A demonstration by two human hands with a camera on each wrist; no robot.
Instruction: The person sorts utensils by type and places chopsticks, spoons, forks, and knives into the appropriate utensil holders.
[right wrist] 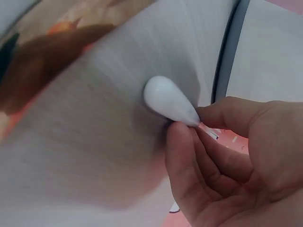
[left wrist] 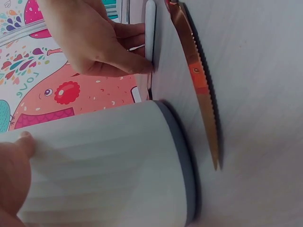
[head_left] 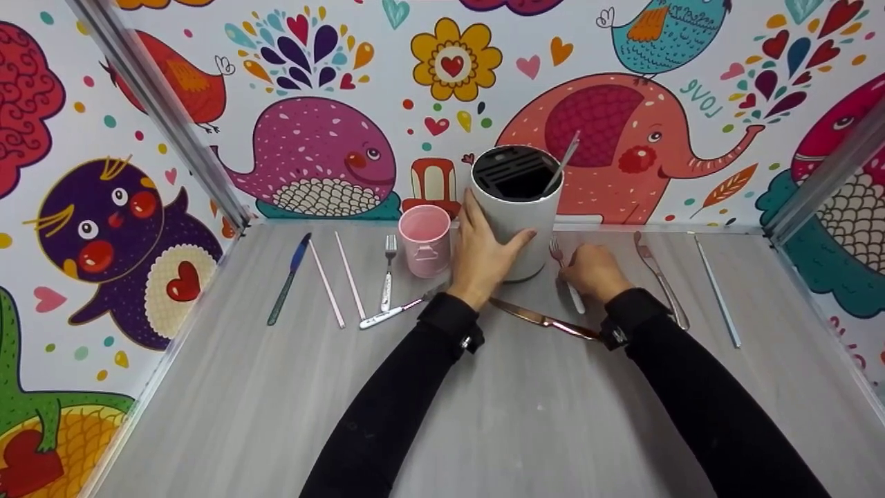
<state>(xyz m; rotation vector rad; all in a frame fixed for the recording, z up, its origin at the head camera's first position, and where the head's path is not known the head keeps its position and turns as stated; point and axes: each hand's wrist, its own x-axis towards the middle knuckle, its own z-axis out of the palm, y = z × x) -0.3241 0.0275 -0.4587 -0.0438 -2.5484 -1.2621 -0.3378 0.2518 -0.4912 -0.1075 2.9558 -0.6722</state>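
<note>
My left hand (head_left: 482, 252) holds the side of a white canister (head_left: 536, 214) with a dark slotted top, its thumb laid across the front. A slim utensil (head_left: 568, 158) sticks up out of that top. To the right of the canister, my right hand (head_left: 596, 271) pinches a fork (head_left: 576, 301). In the right wrist view its white handle (right wrist: 165, 97) shows between thumb and fingers, low over the table. A copper-coloured knife (head_left: 529, 316) lies in front of the canister; the left wrist view shows its serrated blade (left wrist: 203, 94).
Left of the canister are a pink cup (head_left: 423, 252), a white-handled fork (head_left: 386, 285), a white-handled knife (head_left: 384, 318), two pink sticks (head_left: 328, 287) and a blue-green knife (head_left: 287, 282). Rightward lie another knife (head_left: 660, 275) and a pale blue stick (head_left: 719, 297). Printed panels (head_left: 442, 124) enclose the table.
</note>
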